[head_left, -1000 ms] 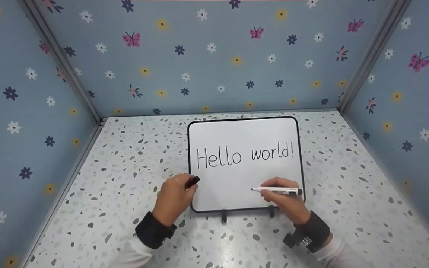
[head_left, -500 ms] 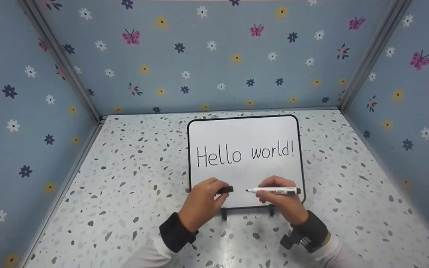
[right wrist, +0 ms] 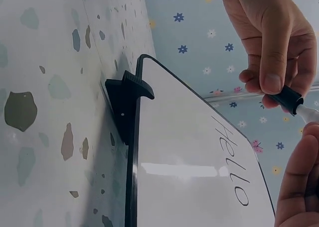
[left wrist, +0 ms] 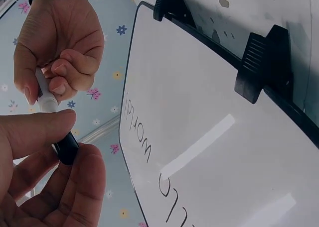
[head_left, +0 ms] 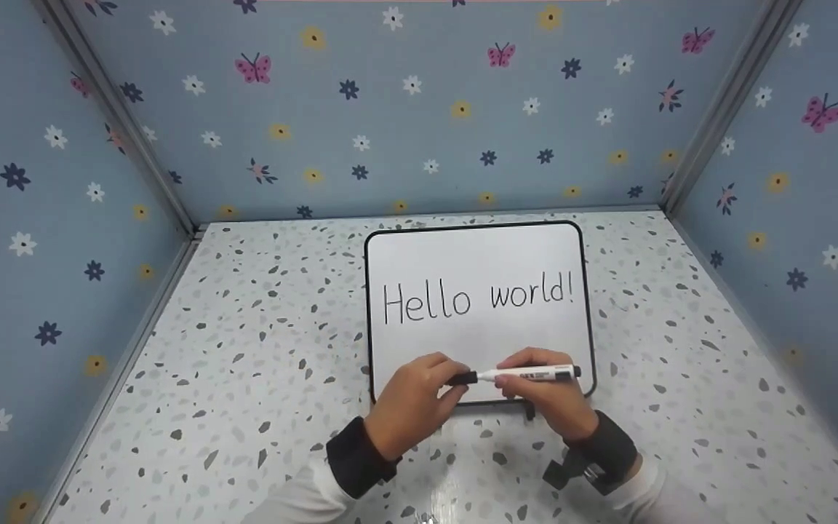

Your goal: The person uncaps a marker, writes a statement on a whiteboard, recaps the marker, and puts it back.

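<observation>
My left hand (head_left: 419, 400) pinches a black marker cap (head_left: 465, 378) between thumb and fingers. Opposite it, my right hand (head_left: 546, 389) grips a white marker (head_left: 535, 373) by its barrel, its front end pointing left. The cap's mouth is right at the marker's front, and the tip is hidden inside or behind it; in the right wrist view the white neck of the marker (right wrist: 306, 112) meets the cap (right wrist: 288, 98). Behind both hands stands a black-framed whiteboard (head_left: 477, 255) with "Hello world!" handwritten in black across its middle.
Black clip-like feet (left wrist: 264, 62) hold the whiteboard's lower edge. Beneath it spreads a speckled white tabletop (head_left: 259, 306). Blue walls with flowers and butterflies (head_left: 419, 109) enclose the back and both sides.
My left hand has moved right with the cap, from the board's left edge to the marker's front end. The right hand has shifted slightly left with the marker.
</observation>
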`<action>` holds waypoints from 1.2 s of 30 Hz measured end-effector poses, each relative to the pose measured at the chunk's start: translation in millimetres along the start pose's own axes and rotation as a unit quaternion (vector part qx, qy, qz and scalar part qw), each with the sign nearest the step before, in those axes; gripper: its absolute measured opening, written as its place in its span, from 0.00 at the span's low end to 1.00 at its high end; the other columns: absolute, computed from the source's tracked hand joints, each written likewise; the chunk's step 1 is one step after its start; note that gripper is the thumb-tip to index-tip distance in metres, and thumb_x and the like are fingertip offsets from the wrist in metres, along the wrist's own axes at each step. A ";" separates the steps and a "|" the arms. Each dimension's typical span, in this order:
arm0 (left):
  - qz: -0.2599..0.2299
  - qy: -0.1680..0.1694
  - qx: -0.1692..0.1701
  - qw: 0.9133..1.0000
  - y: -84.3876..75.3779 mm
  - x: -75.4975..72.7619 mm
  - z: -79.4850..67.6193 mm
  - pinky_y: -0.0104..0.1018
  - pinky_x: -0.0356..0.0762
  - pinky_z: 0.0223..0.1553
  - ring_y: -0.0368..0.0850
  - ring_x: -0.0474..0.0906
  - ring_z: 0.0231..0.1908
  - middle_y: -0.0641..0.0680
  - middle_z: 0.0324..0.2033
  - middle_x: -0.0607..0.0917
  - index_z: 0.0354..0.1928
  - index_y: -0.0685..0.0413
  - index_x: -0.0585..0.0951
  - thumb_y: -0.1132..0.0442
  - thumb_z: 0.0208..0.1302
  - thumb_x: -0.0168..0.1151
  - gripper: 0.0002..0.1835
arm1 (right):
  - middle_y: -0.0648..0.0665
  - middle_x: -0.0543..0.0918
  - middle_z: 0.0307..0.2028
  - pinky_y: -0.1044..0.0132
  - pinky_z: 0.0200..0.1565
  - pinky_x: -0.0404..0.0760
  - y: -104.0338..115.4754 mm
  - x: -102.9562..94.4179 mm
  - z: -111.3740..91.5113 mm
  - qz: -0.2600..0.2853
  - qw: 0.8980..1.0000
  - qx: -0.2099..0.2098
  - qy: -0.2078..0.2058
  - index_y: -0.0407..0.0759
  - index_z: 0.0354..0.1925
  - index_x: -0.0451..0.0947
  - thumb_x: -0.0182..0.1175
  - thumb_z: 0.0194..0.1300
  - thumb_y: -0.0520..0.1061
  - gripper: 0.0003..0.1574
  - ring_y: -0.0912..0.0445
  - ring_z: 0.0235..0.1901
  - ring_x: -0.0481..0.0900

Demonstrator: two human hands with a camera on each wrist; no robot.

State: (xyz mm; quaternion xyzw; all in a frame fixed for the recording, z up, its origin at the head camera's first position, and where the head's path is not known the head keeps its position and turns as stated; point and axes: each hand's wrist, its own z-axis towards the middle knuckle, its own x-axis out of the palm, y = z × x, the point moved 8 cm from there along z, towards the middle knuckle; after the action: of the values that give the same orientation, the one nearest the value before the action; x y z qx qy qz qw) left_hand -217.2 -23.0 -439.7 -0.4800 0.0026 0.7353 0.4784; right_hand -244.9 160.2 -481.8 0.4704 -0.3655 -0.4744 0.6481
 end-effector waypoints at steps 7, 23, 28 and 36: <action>0.001 0.007 0.008 1.000 -7.0 -0.3 1.0 0.33 0.89 0.44 0.42 0.89 0.39 0.51 0.37 0.91 0.45 0.55 0.91 0.68 0.65 0.77 0.08 | 0.53 0.89 0.27 0.71 0.29 0.85 -1.1 3.5 0.0 0.002 1.000 0.007 0.004 0.18 0.42 0.81 0.71 0.62 0.28 0.13 0.62 0.27 0.86; 0.008 0.010 0.021 1.000 -9.1 3.1 -0.7 0.34 0.88 0.42 0.42 0.88 0.38 0.50 0.37 0.91 0.46 0.55 0.91 0.68 0.65 0.76 0.08 | 0.53 0.88 0.27 0.72 0.30 0.83 -6.2 10.5 -1.2 0.042 0.999 0.024 0.024 0.16 0.41 0.72 0.69 0.63 0.28 0.17 0.62 0.27 0.84; 0.012 0.008 0.034 0.999 -9.3 3.4 -2.8 0.34 0.88 0.42 0.42 0.88 0.38 0.49 0.37 0.91 0.46 0.54 0.91 0.68 0.65 0.76 0.09 | 0.55 0.86 0.28 0.74 0.32 0.82 -9.7 10.6 -1.5 0.039 0.998 0.029 0.026 0.18 0.39 0.68 0.70 0.63 0.27 0.19 0.64 0.29 0.83; 0.009 0.002 0.037 0.999 -7.2 1.6 -5.2 0.33 0.88 0.42 0.43 0.88 0.38 0.50 0.37 0.91 0.45 0.54 0.91 0.68 0.63 0.77 0.09 | 0.54 0.89 0.33 0.75 0.33 0.81 -4.6 12.0 -2.9 0.069 0.996 -0.006 0.056 0.31 0.41 0.83 0.68 0.62 0.26 0.09 0.65 0.31 0.84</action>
State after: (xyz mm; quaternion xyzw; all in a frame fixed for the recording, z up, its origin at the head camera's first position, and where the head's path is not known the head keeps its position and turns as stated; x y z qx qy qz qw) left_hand -208.6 -20.4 -440.4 -0.4636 0.0350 0.7382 0.4888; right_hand -240.1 148.9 -486.7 0.4661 -0.3575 -0.4035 0.7015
